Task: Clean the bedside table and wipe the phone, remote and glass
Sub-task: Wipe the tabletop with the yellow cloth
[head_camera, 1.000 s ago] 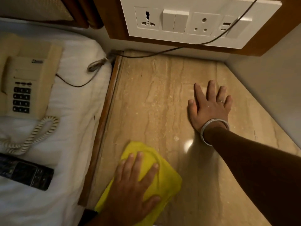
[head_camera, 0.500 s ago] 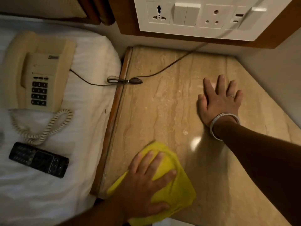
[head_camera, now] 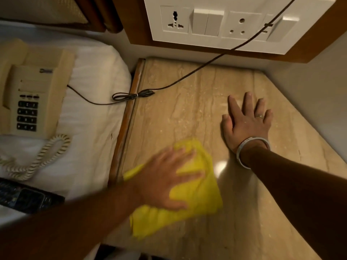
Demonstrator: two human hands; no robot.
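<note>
The flat, open left hand [head_camera: 165,177] presses a yellow cloth [head_camera: 197,199] near the beige marble tabletop's [head_camera: 187,113] left edge to wipe it, while the spread right hand [head_camera: 246,122] leans there for support.

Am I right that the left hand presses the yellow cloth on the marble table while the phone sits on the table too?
Not quite. In the head view the phone sits on the bed, not the table. The left hand does press the yellow cloth on the marble table.
</note>
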